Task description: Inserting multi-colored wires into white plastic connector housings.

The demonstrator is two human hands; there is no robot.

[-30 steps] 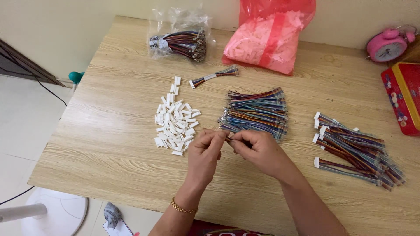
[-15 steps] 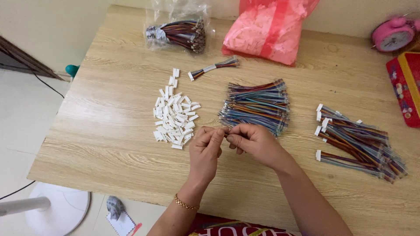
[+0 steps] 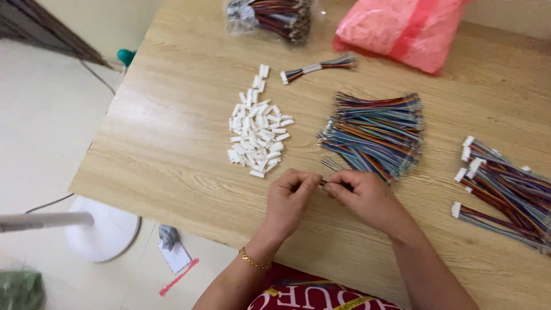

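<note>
Both hands meet near the front edge of the bench (image 3: pixel 172 143), fingertips drawn together on a small dark wire end (image 3: pixel 328 182) held between them. The left hand (image 3: pixel 290 201) is pinched shut on that piece from one side, with a thin gold bracelet (image 3: pixel 252 261) on its wrist; the right hand (image 3: pixel 364 198) is pinched on it from the other side. The piece is too small to tell whether a connector sits on it.

Just beyond the right hand, toward the middle of the bench, lies a thick pile of multicoloured ribbon wires (image 3: pixel 373 132), its loose ends fanning toward the hands. To the left of it, well apart from the wires, is a heap of small white plastic connector housings (image 3: pixel 257 135), the nearest of them lying just beyond the left hand.

Along the right edge of the bench rests a second pile of wire harnesses with white connectors (image 3: pixel 505 189) already on their ends. Farther back, a single harness (image 3: pixel 318 68) lies alone between the white heap and the back edge. Near the back edge sit a clear plastic bag of wire harnesses (image 3: pixel 270 14) and, to its right, a pink plastic bag (image 3: pixel 396 28).

On the floor off the left edge of the bench stand the round white base of a fan (image 3: pixel 106 229) and a small scrap of paper (image 3: pixel 175 255).
</note>
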